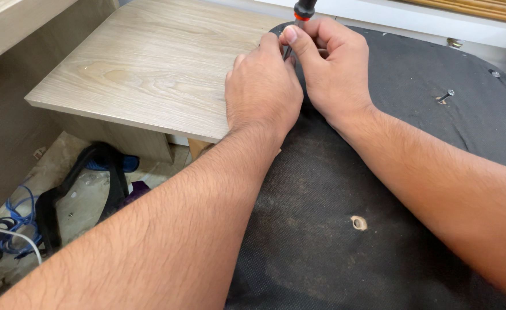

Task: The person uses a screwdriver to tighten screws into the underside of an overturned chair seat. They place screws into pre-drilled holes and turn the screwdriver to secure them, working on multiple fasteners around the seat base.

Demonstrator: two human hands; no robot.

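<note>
Together, left hand [262,86] and right hand [331,63] pinch an upright screwdriver [300,17].

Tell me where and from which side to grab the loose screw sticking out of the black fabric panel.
Grip the loose screw by its head, the raised end toward the upper right, coming from above and from the right. It leans at a slant with its tip in the black fabric panel, so only the head and upper shank stand free. Both hands, left hand and right hand, are at the screwdriver.

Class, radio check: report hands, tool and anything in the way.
Both hands closed on screwdriver: right hand high, left hand low. Tip hidden, at edge of black fabric panel. Loose screw lies apart, right.
</note>
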